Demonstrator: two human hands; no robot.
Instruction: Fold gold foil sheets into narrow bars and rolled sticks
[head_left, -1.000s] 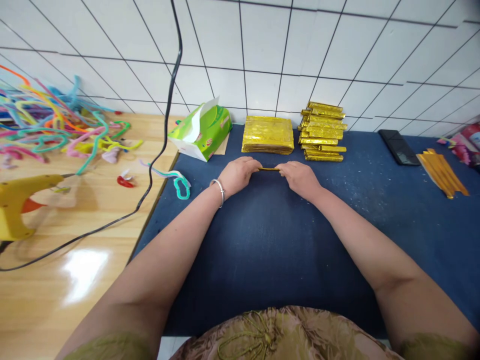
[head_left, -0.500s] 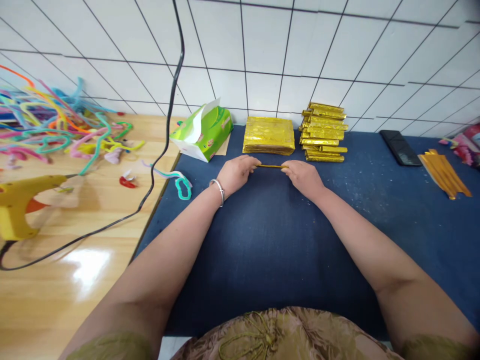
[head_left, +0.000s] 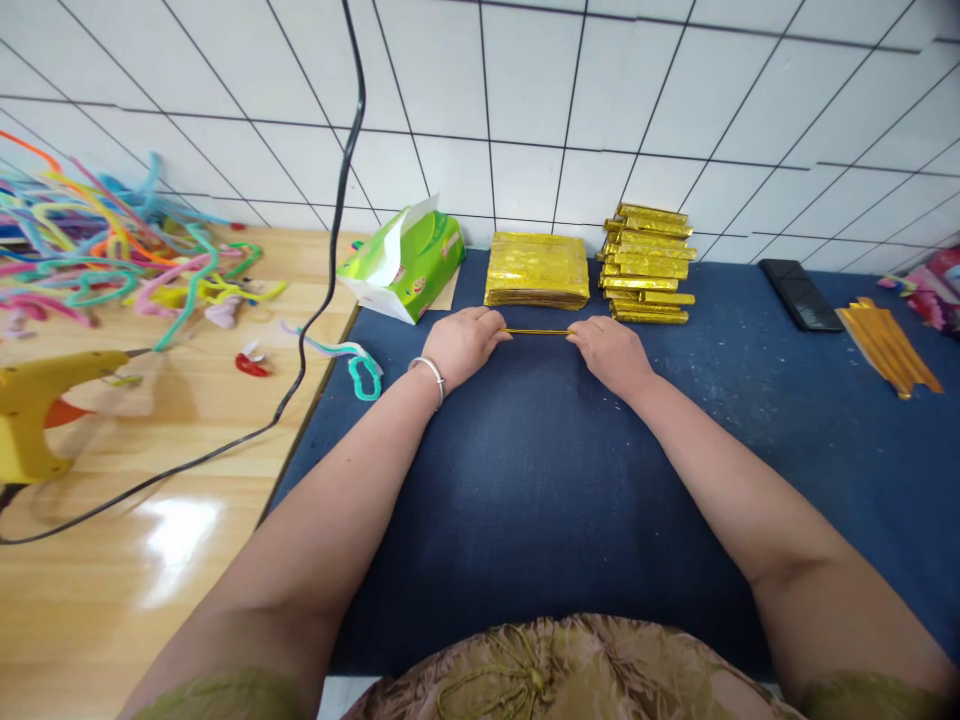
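Between my two hands stretches a thin, narrow fold of gold foil paper point(head_left: 537, 332), seen edge-on above the dark blue tabletop point(head_left: 525, 480). My left hand point(head_left: 463, 345), with a silver bangle at the wrist, pinches its left end. The right end is pinched by my right hand point(head_left: 611, 352). Just beyond the hands lies a flat stack of gold foil sheets point(head_left: 537, 270). To its right is a pile of narrow folded gold foil strips point(head_left: 646, 265).
A green tissue box point(head_left: 412, 262) stands at the back left. A black cord point(head_left: 300, 375) crosses the wooden table beside a yellow glue gun point(head_left: 56, 410) and tangled pipe cleaners point(head_left: 112, 235). Rightward lie a phone point(head_left: 801, 294) and flat orange-gold strips point(head_left: 890, 345).
My left hand has slid slightly left and my right hand slightly right, so a longer stretch of the gold foil paper shows between them.
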